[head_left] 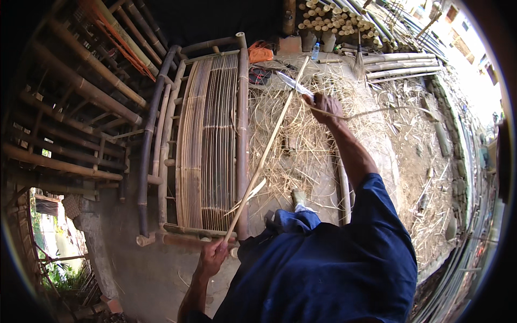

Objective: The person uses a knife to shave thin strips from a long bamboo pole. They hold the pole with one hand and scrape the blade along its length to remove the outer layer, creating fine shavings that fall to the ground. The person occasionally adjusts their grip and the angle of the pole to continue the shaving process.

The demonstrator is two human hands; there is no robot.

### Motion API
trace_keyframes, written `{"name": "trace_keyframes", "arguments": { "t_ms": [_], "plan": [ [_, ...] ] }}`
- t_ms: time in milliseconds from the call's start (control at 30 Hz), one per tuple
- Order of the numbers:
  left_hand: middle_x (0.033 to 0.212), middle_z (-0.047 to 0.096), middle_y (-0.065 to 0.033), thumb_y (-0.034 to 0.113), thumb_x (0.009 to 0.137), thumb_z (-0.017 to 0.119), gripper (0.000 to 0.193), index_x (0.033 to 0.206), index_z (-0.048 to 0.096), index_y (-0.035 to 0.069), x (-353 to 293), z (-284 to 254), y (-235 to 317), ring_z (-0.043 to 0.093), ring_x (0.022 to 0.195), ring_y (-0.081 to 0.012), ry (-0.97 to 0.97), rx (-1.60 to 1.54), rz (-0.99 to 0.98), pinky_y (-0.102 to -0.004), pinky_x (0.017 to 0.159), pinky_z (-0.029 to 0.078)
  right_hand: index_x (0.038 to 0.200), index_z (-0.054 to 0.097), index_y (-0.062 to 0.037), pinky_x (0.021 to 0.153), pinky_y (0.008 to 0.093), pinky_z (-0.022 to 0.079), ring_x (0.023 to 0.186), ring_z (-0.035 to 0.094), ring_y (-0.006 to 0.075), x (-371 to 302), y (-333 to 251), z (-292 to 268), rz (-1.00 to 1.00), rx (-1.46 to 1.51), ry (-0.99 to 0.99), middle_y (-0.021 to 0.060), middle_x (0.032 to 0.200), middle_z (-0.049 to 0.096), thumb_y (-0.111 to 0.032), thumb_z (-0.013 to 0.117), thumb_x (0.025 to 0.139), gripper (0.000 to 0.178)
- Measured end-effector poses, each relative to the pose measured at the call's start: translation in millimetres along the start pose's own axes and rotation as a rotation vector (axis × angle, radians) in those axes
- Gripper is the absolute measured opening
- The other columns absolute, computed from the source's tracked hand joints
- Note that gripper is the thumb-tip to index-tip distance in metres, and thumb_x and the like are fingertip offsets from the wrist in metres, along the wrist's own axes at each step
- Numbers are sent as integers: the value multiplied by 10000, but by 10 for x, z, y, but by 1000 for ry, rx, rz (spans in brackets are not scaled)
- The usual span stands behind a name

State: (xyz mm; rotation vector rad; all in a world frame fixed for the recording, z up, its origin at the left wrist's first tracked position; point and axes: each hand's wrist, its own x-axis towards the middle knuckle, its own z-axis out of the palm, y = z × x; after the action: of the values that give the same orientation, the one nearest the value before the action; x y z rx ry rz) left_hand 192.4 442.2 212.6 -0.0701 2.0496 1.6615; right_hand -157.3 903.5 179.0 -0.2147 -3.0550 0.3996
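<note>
My right hand [327, 108] is closed round the handle of a knife [292, 83], its bright blade pointing up and to the left. The blade lies at or across the upper part of a long, pale bamboo strip [272, 140]; whether it cuts in cannot be made out. Down at the strip's lower end, my left hand [213, 259] grips it with the fingers closed. A thin sliver [377, 111] trails rightward from near my right hand. Beside the strip is a bamboo bench [242, 113] with a slatted seat [207, 140].
Bamboo shavings [291, 132] cover the ground ahead. Stacked bamboo poles [339, 21], a broom [359, 62], a water bottle [315, 51] and an orange bag [261, 53] are at the back. Bamboo frames [81, 86] crowd the left; a low stone edge [456, 140] runs along the right.
</note>
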Motion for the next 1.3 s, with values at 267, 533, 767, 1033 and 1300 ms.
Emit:
{"name": "trace_keyframes", "arguments": {
  "t_ms": [267, 533, 767, 1033, 1300],
  "plan": [
    [596, 416, 64, 288, 1033, 521, 362, 1202, 652, -5, -912, -621, -499, 363, 511, -27, -1, -50, -227, -227, 464, 294, 744, 649, -18, 585, 440, 473, 581, 568, 220, 727, 1245, -694, 441, 68, 310, 144, 704, 633, -820, 215, 907, 926],
    [580, 416, 47, 272, 1085, 403, 364, 1191, 619, -2, 1294, 171, -153, 354, 454, -31, -164, -204, -87, -209, 420, 315, 932, 695, 45, 460, 296, 450, 518, 546, 115, -1387, -963, 687, 189, 1080, -391, 129, 732, 678, -627, 671, 858, 676],
    [628, 535, 5, 377, 1067, 437, 430, 1196, 600, 1, 1137, 118, 105, 456, 476, -57, -308, -270, -293, -204, 464, 413, 828, 636, 1, 406, 309, 437, 479, 500, 134, -1199, -1161, 904, 256, 1420, -324, 96, 677, 609, -90, 509, 933, 189],
    [590, 465, 57, 394, 1028, 537, 428, 1202, 598, 8, 1242, 372, 221, 440, 469, -25, -80, -115, -25, -205, 442, 373, 668, 538, -71, 386, 410, 381, 403, 474, 193, -934, -739, 896, -147, 444, -66, 63, 504, 496, -720, 400, 944, 719],
    [579, 556, 21, 365, 966, 651, 603, 1412, 473, 0, 1904, 404, 259, 423, 377, -42, -100, -232, 97, -218, 360, 354, 948, 631, -20, 592, 470, 530, 685, 676, 371, -2051, -1221, 681, -372, 398, -220, 208, 819, 660, -657, 435, 955, 667]
  ]
}}
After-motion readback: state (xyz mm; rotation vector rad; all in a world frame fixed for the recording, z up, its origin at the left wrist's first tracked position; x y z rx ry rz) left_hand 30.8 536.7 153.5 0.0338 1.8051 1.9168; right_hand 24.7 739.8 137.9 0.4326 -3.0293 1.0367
